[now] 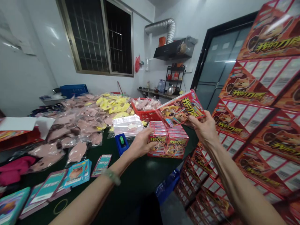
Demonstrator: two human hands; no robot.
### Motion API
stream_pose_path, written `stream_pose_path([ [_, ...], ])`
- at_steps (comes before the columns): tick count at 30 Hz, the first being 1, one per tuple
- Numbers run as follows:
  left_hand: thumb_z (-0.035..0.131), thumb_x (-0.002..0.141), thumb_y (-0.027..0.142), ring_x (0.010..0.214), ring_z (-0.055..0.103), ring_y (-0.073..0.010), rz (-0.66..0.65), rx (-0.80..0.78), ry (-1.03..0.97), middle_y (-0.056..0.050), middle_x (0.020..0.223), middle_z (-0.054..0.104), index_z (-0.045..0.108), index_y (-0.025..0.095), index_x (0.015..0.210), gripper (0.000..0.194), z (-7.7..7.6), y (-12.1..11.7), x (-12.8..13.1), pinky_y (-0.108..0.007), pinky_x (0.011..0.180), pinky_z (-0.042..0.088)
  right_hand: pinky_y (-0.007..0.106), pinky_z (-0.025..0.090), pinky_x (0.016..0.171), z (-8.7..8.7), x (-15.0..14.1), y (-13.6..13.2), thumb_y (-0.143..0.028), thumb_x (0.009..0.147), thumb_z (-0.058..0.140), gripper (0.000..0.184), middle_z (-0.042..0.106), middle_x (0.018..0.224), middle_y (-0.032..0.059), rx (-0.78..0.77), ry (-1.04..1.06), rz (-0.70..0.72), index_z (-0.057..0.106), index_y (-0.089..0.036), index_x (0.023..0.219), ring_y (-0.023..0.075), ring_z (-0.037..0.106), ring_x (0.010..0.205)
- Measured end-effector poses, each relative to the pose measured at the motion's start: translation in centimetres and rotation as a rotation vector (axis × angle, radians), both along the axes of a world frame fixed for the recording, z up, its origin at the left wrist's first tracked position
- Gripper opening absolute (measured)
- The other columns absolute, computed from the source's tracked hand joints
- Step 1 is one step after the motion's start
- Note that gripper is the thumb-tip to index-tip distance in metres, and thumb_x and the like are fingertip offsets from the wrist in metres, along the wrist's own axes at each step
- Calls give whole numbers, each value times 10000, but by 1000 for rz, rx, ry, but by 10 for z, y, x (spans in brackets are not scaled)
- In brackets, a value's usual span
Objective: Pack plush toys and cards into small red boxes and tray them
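My right hand (pixel 204 127) is closed on a red printed box (pixel 180 108), held up tilted above the table. My left hand (pixel 140 143) rests with curled fingers against the left side of a stack of the same red boxes (pixel 168 140) on the dark green table (pixel 138 181). A blue tape dispenser (pixel 122 143) sits just left of that hand.
Heaps of pink and yellow bagged items (pixel 89 118) cover the table's far left. A red basket (pixel 146 114) stands behind the stack. Teal cards (pixel 77 173) lie at the near left. A tall wall of red cartons (pixel 262 103) rises on the right, a blue crate (pixel 167 184) below.
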State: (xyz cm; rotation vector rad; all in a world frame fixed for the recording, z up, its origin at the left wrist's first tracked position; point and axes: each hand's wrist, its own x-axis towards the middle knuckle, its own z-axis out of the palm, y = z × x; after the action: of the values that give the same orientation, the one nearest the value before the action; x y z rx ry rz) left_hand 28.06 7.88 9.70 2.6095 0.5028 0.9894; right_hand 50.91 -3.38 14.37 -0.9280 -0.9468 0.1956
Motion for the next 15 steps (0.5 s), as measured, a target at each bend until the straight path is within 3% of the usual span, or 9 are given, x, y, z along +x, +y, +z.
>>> stream_pose_path([
  [3, 739, 628, 236, 1095, 531, -280, 20, 99, 164, -132, 1178, 569, 536, 156, 1114, 533, -4, 21, 48, -423, 907, 436, 273, 562, 587, -11, 20, 27, -289, 548, 812, 500, 642, 885, -29, 7, 67, 18, 458, -226, 896, 158, 637, 786],
  [5, 778, 573, 246, 1068, 525, -310, 58, 168, 256, -139, 1132, 575, 550, 145, 1071, 557, -9, 28, 66, -462, 893, 415, 262, 561, 590, -20, 28, 44, -289, 526, 825, 517, 646, 867, -35, -33, 93, 61, 464, -225, 890, 148, 635, 768],
  [10, 765, 598, 302, 1091, 448, -339, 194, 305, 359, -162, 1150, 515, 508, 125, 1123, 610, -23, 26, 71, -472, 864, 377, 335, 577, 581, -37, 45, 75, -311, 497, 836, 500, 659, 811, -12, -181, 125, 221, 505, -210, 858, 180, 651, 704],
  [15, 734, 639, 292, 1045, 456, -324, 273, 331, 410, -176, 1159, 503, 478, 98, 1154, 608, -27, 18, 71, -443, 833, 374, 409, 591, 632, -42, 59, 89, -325, 495, 841, 498, 668, 814, 2, -267, 151, 327, 526, -207, 862, 193, 667, 675],
])
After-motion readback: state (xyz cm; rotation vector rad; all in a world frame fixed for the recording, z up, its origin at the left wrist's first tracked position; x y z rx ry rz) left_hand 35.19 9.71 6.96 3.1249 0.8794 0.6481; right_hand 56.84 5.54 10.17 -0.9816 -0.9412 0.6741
